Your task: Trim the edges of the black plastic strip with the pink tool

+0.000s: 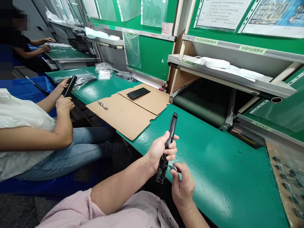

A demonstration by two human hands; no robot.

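My left hand point(163, 148) is wrapped round a long black plastic part point(172, 125), which is held at a steep slant over the table's near edge. Its rounded end points up and away; the lower end has openings and small moulded details. Just right of that lower end, my right hand point(182, 182) pinches a small grey, blade-like piece point(173, 167) between thumb and forefinger. Most of this piece is hidden by the fingers, and I cannot tell whether it touches the black part.
The green table point(213, 164) carries small black specks. Cardboard point(128, 120) holds a stack of black strips point(138, 93) and a loose blade point(103, 105). A co-worker point(64, 95) at left holds another black part. A conveyor point(204, 101) lies beyond; a bagged tray point(287, 180) sits at right.
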